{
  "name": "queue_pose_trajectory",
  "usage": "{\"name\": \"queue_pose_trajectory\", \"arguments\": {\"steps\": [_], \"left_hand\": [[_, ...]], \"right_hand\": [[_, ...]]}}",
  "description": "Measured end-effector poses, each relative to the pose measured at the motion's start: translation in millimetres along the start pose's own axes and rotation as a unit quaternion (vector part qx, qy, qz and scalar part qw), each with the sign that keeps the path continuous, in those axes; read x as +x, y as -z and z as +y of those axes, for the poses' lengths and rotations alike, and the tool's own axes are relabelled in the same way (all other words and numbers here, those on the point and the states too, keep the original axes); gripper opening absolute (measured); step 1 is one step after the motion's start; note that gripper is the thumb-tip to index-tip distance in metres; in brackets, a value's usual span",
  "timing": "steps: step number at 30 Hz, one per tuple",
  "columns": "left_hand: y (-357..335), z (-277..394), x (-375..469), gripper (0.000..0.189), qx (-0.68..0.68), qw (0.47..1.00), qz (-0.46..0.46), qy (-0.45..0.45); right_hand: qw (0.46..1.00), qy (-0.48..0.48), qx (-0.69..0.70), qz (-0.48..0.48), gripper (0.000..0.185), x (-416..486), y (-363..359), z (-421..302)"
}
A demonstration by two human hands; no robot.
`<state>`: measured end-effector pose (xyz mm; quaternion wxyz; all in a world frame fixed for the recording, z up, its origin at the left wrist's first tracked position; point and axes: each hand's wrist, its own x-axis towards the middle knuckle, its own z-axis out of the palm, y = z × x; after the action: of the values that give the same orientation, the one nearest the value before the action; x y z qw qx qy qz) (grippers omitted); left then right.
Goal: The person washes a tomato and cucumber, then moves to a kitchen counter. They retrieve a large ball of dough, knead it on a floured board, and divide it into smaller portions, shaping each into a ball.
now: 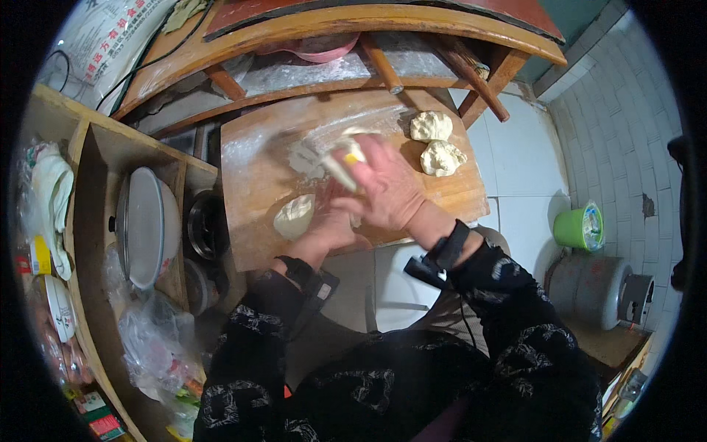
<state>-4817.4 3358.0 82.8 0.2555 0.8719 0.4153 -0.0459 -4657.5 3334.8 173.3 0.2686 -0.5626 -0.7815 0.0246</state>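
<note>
My right hand (389,182) is over the wooden board (248,243), its fingers around a pale piece of dough (345,168) that is blurred by motion. Close against it on the near side, my left hand (331,224) has its fingers partly hidden; whether it grips the dough too cannot be made out. Beside my left wrist rests a rounded dough lump (294,216). Two more lumps, one rough (431,126) and one creased (443,158), sit together at the board's right side. Dry flour (306,159) is scattered just beyond my hands.
A wooden table (309,33) rises behind the board, with two rolling-pin-like rods (382,63) (475,77) jutting from its shelf. Left stands an open cabinet holding a large basin (152,226) and plastic bags (157,331). A green bucket (571,227) and a grey gas cylinder (588,290) are right.
</note>
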Motion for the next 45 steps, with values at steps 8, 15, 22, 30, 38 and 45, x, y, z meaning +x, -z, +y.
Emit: {"name": "queue_pose_trajectory", "arguments": {"steps": [8,15,22,30,38,45], "left_hand": [[34.3,-2.0,-21.9,0.128,0.098,0.993,0.024,0.063],[16.0,-24.2,-19.3,0.104,0.083,0.991,0.02,0.107],[12.1,-37.1,-39.0,0.049,0.03,0.98,0.195,0.023],[33.5,-29.9,-43.4,0.129,-0.04,0.99,0.038,0.127],[15.3,-46.3,-55.9,0.12,-0.114,0.969,0.082,0.201],[1.5,-39.1,-55.5,0.099,-0.102,0.957,0.135,0.236]], "right_hand": [[0.991,-0.106,-0.058,-0.058,0.038,-60.5,-55.5,48.5],[0.935,-0.146,0.15,-0.287,0.025,-115.2,-51.7,-9.6],[0.906,-0.21,0.215,-0.298,0.032,-154.9,-52.6,-4.1],[0.9,-0.238,0.207,-0.3,0.032,-159.5,-48.9,-7.3],[0.921,-0.301,0.226,-0.102,0.063,-114.2,-90.9,7.5],[0.858,-0.361,0.331,-0.154,0.079,-72.7,-116.5,-7.9]]}}
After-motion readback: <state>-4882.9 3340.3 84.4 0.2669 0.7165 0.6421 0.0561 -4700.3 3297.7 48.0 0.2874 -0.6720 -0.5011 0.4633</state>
